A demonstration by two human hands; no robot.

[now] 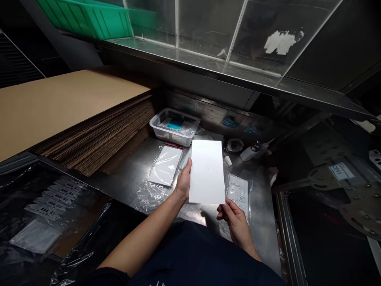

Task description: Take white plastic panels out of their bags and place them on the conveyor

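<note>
A flat white rectangular panel [207, 171] is held up over the metal bench, its plain face toward me with a small round mark near the middle. My left hand [183, 182] grips its left edge, the thumb on the rim and the other fingers hidden behind. At the lower right corner, my right hand [233, 216] pinches the panel between thumb and fingers. Left of the panel lies a similar white panel in clear plastic wrap [165, 166]. Partly behind my right hand is a bagged white plate with holes and slots [238, 192].
A tall cardboard stack [119, 131] borders the bench's left side. Behind stands a clear plastic bin [175, 133]; a pump bottle [251, 151] is at the right back. A metal shelf [190, 59] overhangs the bench. Bagged slotted parts [56, 198] lie lower left.
</note>
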